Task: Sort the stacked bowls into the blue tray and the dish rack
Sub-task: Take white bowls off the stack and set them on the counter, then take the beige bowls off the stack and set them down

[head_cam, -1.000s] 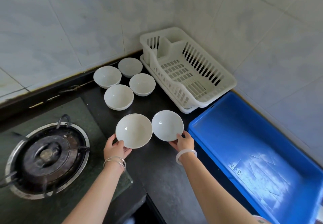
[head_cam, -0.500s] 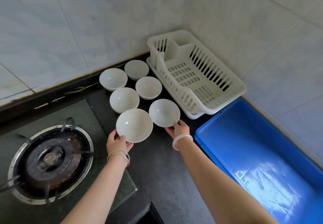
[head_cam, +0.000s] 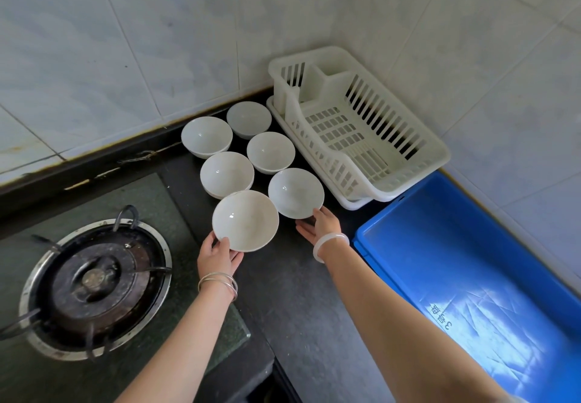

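Note:
Several white bowls stand on the dark counter between the stove and the rack. My left hand [head_cam: 217, 253] grips the near rim of the front left bowl [head_cam: 245, 220], which overlaps a bowl stack [head_cam: 227, 174] behind it. My right hand [head_cam: 322, 225] holds the near edge of the front right bowl [head_cam: 295, 193], thumb on the rim and fingers under it. Three more bowls [head_cam: 270, 152] [head_cam: 206, 136] [head_cam: 248, 118] sit behind, toward the wall. The white dish rack [head_cam: 418, 163] holds nothing. The blue tray [head_cam: 471, 280] at the right is bare inside.
A gas burner [head_cam: 94, 286] on a glass hob sits at the left. Tiled walls close the back and right sides, meeting in the corner behind the rack. Dark counter [head_cam: 301, 302] stretches between my arms toward the front edge.
Both hands have carried their bowls away from me toward the group. The right bowl now sits close beside the rack, and the left bowl overlaps the stack behind it.

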Action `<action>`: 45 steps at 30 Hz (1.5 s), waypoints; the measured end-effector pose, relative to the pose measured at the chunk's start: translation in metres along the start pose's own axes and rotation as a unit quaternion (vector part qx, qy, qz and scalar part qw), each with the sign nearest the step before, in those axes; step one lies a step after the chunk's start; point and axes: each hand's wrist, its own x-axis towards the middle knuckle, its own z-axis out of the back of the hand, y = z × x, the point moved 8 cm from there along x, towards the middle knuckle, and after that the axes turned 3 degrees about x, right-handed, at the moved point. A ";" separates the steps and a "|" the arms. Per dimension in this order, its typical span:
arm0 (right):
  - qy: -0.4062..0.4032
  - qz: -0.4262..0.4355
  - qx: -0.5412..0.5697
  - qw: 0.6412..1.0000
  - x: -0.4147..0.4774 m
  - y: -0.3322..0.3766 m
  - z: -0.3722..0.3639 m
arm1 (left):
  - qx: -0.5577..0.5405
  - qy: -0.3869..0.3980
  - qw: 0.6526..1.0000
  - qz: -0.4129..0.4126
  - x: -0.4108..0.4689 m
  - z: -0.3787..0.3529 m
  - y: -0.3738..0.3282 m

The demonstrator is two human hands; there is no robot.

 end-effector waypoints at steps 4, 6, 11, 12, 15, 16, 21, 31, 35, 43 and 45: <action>0.009 -0.003 -0.023 1.000 -0.009 0.002 0.004 | 0.027 0.003 0.999 -0.044 -0.007 0.000 0.001; 0.021 0.007 -0.047 0.999 -0.015 0.005 0.010 | 0.060 0.007 0.997 -0.057 -0.016 0.001 0.006; 0.027 0.098 -0.176 0.979 -0.046 0.016 0.046 | 0.101 0.056 0.993 -0.008 -0.046 -0.006 0.032; 0.025 0.121 -0.205 0.971 -0.055 0.019 0.056 | 0.115 0.078 0.990 0.003 -0.055 -0.012 0.037; -0.003 0.186 -0.282 0.941 -0.091 0.029 0.101 | 0.208 0.158 0.965 -0.010 -0.088 -0.038 0.050; -0.021 0.202 -0.300 0.932 -0.104 0.032 0.120 | 0.236 0.190 0.953 -0.016 -0.101 -0.049 0.055; -0.122 0.239 -0.344 0.900 -0.170 0.031 0.224 | 0.400 0.359 0.841 -0.066 -0.179 -0.104 0.096; -0.389 0.198 -0.439 0.785 -0.271 -0.018 0.417 | 0.561 0.532 0.598 -0.213 -0.332 -0.150 0.208; -0.389 0.165 -0.458 0.782 -0.277 -0.046 0.443 | 0.612 0.532 0.516 -0.277 -0.356 -0.152 0.236; -0.393 0.187 -0.430 0.791 -0.277 -0.052 0.447 | 0.622 0.509 0.504 -0.316 -0.354 -0.153 0.247; -0.395 0.178 -0.426 0.795 -0.277 -0.052 0.450 | 0.623 0.506 0.502 -0.322 -0.353 -0.153 0.248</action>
